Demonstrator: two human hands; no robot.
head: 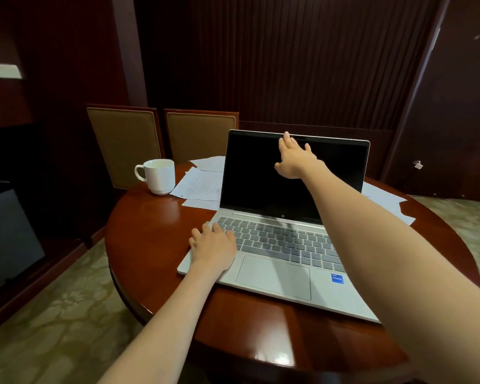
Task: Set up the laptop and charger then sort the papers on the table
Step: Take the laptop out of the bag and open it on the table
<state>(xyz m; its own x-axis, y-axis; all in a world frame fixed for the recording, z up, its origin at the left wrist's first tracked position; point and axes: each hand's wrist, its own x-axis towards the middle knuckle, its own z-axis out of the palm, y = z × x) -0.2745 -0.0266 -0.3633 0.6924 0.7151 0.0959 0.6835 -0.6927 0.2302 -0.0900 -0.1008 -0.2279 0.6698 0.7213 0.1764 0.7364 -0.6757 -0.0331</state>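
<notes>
Head view: the laptop [275,275] sits open on the surface [150,223], its long side running left to right. The right hand [294,159] reaches over the keyboard [275,239], with straight fingers [286,137] touching the top edge of the lid [250,176]. The left hand [214,248] lies flat on the laptop's near-left corner and holds nothing, and the papers [200,185] lie behind the lid.

Hotel-like room — round table [155,234], padded chairs [125,145], dark panelling [302,59].
</notes>
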